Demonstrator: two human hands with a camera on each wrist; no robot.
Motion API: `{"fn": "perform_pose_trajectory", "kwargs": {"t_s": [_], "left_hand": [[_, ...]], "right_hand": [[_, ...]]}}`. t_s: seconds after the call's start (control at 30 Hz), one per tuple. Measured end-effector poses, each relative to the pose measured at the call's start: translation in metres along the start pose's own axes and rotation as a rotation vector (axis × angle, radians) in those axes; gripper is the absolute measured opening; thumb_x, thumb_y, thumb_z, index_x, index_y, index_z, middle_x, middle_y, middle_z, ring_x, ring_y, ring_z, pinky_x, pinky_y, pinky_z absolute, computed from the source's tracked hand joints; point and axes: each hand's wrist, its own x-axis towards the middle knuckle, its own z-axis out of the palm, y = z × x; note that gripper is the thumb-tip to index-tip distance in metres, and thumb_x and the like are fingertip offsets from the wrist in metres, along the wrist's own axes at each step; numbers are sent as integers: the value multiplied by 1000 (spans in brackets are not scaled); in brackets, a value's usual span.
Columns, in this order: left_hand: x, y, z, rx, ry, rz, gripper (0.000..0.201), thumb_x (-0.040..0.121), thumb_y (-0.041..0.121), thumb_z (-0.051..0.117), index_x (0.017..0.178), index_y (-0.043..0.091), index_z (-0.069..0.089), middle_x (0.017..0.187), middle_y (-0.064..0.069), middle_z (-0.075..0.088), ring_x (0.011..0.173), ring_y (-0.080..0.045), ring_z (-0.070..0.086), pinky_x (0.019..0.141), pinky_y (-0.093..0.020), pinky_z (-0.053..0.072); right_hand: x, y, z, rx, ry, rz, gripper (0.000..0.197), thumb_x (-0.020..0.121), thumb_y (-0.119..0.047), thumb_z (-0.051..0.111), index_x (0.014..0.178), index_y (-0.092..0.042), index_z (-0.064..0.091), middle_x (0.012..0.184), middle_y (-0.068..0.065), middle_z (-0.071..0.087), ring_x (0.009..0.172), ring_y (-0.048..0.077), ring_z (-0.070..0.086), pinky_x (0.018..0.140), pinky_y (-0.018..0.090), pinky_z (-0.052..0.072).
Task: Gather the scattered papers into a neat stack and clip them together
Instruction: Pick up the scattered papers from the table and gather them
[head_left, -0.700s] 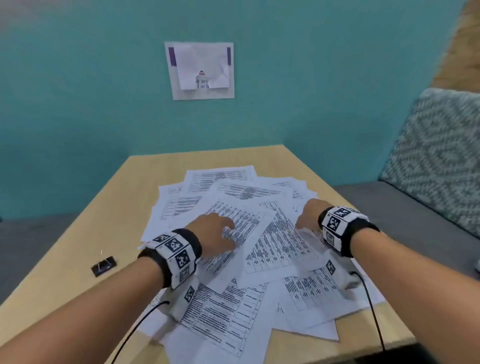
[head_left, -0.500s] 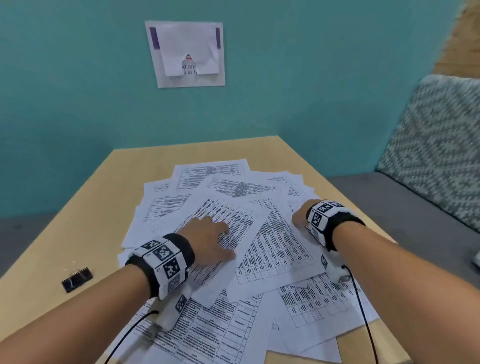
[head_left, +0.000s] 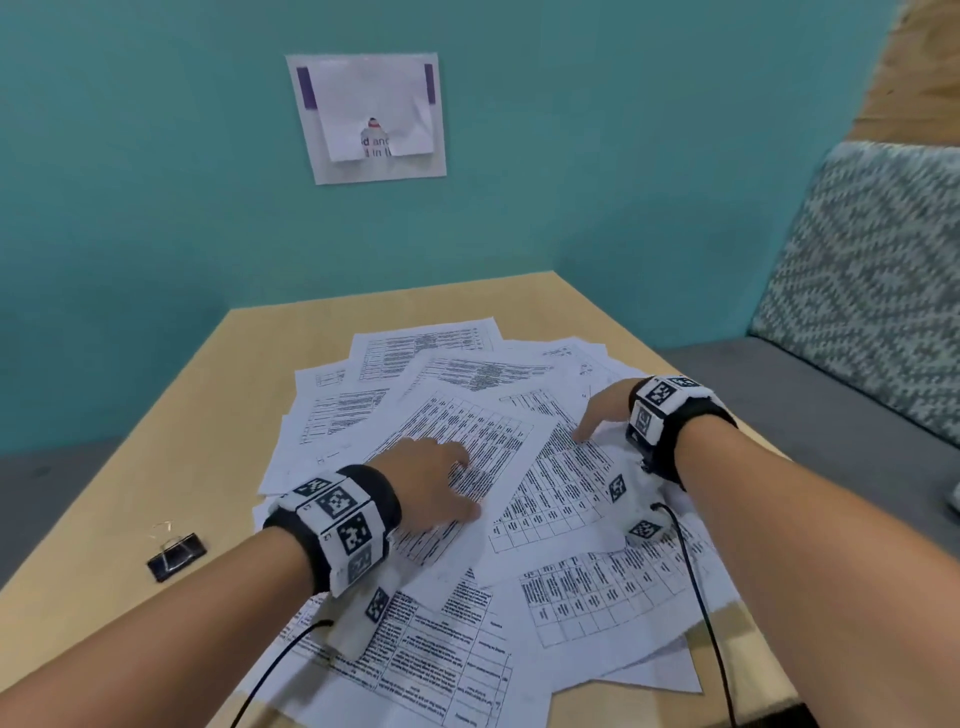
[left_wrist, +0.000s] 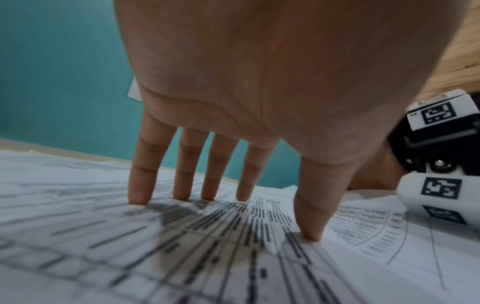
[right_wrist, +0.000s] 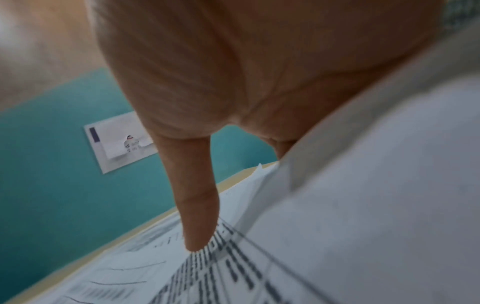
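Note:
Several printed papers (head_left: 571, 597) lie scattered and overlapping on the light wooden table (head_left: 156, 441). My left hand (head_left: 436, 478) lies flat on the top sheet in the middle, its straight fingers (left_wrist: 184, 176) and thumb pressing down on the print. My right hand (head_left: 605, 410) is at the pile's right side. Its thumb (right_wrist: 197, 205) presses on a printed sheet (right_wrist: 363, 205) that curls up over the hidden fingers, so it seems pinched. A black binder clip (head_left: 176, 556) lies on the bare table left of my left wrist.
A teal wall with a taped notice (head_left: 371, 117) stands behind the table. A grey bench seat (head_left: 805, 405) with a patterned cushion (head_left: 872, 291) runs along the right. Some papers overhang the table's near edge (head_left: 649, 712).
The left hand stays pressed on the top sheet. The right hand has shifted slightly toward the pile's right edge, thumb now spread onto a sheet. The head view has tilted.

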Motion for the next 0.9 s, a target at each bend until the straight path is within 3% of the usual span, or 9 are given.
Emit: {"fn": "perform_pose_trajectory", "kwargs": {"t_s": [0.13, 0.27, 0.43, 0.47, 0.57, 0.7, 0.77, 0.83, 0.9], "left_hand": [[-8, -1, 3, -66, 15, 8, 57, 94, 47, 68, 142, 23, 52, 136, -1, 58, 107, -18, 54, 86, -30, 45], [-14, 0, 7, -72, 17, 24, 57, 90, 43, 71, 144, 32, 55, 147, -3, 49, 132, -24, 49, 106, -39, 47], [-18, 10, 10, -94, -10, 68, 55, 92, 52, 67, 143, 38, 52, 142, -3, 54, 126, -25, 57, 102, -35, 48], [-18, 11, 11, -116, -4, 86, 54, 92, 51, 67, 142, 37, 53, 145, -1, 54, 128, -24, 56, 104, -35, 47], [-17, 12, 12, -195, 13, 104, 58, 92, 48, 69, 146, 35, 50, 155, 0, 47, 132, -21, 53, 109, -36, 45], [-12, 3, 7, -299, 86, 68, 58, 94, 42, 70, 147, 31, 49, 151, -6, 49, 115, -20, 55, 94, -28, 43], [-8, -9, 5, -295, 141, -15, 59, 93, 43, 70, 147, 29, 49, 154, -3, 47, 130, -23, 52, 101, -31, 43], [-3, -22, 6, -213, 126, -117, 64, 94, 47, 65, 150, 26, 44, 154, -3, 48, 136, -25, 49, 107, -35, 44], [0, -30, 6, -168, 69, -182, 63, 95, 48, 60, 150, 23, 41, 148, -4, 54, 128, -25, 54, 101, -35, 47]], "right_hand": [[-9, 0, 4, 129, 26, 47, 65, 96, -28, 66, 150, -2, 40, 159, 14, 35, 142, 30, 39, 110, 34, 37], [-18, -3, 13, 234, 50, 24, 72, 94, -31, 69, 151, -2, 37, 159, 14, 35, 143, 30, 38, 110, 34, 36], [-11, -7, 22, 379, 119, 67, 63, 85, -38, 77, 136, -5, 57, 148, 12, 48, 123, 30, 54, 79, 25, 43], [-9, -6, 21, 401, 125, 53, 64, 85, -39, 77, 137, -7, 58, 150, 10, 46, 123, 30, 54, 80, 25, 44], [-6, -4, 23, 528, 147, 70, 89, 82, -29, 82, 153, -2, 35, 156, 13, 38, 137, 32, 46, 99, 35, 44], [2, -1, 29, 536, 242, 78, 89, 79, -24, 85, 150, -2, 36, 147, 15, 50, 132, 33, 52, 105, 39, 47], [6, 1, 30, 550, 265, 61, 80, 82, -23, 83, 147, -2, 42, 136, 15, 58, 118, 30, 60, 96, 37, 52], [10, 6, 28, 591, 295, 69, 66, 82, -22, 83, 137, 0, 53, 113, 13, 66, 87, 25, 65, 76, 33, 55], [13, 10, 25, 637, 354, 85, 50, 81, -20, 84, 120, 2, 62, 107, 12, 69, 86, 26, 65, 79, 32, 55]]}}
